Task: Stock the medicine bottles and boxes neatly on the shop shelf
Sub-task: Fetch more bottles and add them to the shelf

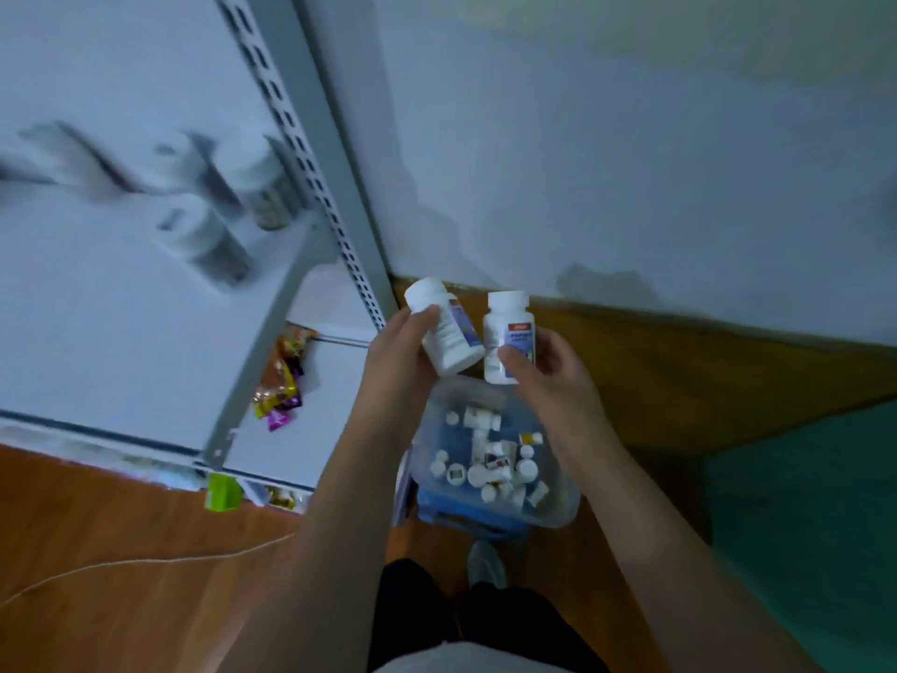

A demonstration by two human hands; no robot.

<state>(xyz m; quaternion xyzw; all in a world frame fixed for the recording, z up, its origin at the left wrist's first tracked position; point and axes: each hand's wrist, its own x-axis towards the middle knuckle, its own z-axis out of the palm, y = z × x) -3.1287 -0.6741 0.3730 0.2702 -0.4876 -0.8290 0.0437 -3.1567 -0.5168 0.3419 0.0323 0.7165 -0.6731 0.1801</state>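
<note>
Left bottle: our left hand [405, 349] grips a white medicine bottle [444, 330], tilted with its cap pointing up and to the left, held up in front of us.
Right bottle: our right hand [543, 369] is wrapped round a second white bottle [507, 335], thumb across the label, standing pretty much upright. The two bottles sit just beside each other, nearly touching.
Tub: right under our hands there's a clear plastic tub [558, 507] on the floor, full of small white bottles and little boxes all jumbled up.
Shelf: the white shop shelf [97, 323] is off to our left, with a few bottles [213, 235] on it already, too blurry to read.
Lower shelf: some colourful packets [281, 376] down there.
Floor: wooden, with a green box [222, 493] by the shelf's foot.
</note>
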